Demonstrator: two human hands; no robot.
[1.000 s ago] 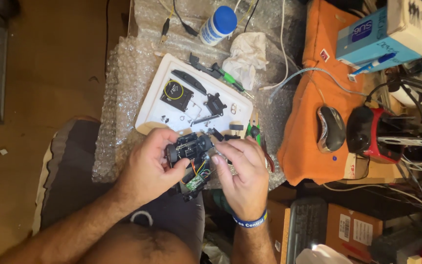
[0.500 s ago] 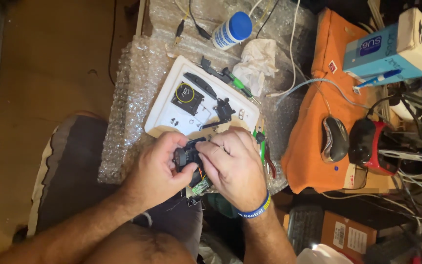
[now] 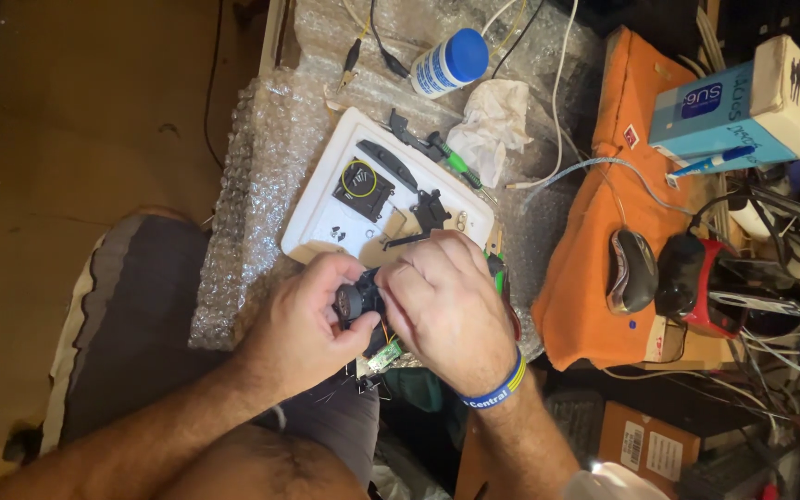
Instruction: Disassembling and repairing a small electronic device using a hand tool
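Over the lap, both hands clamp a small black gadget (image 3: 360, 301).

Left hand (image 3: 312, 319) wraps it from the left, fingers curled tight on the body; right hand (image 3: 446, 310) covers it from the right, fingers pressed together over the top, so most of it is hidden. A small green circuit board (image 3: 383, 355) hangs beneath. Just beyond, a white tray (image 3: 321, 208) of loose black parts sits on bubble wrap (image 3: 252, 194); computer mouse (image 3: 631, 270) far right.

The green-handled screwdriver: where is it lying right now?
In the head view, the green-handled screwdriver lies past both hands at the far edge of the white tray, beside the crumpled white tissue and below the blue-capped bottle.
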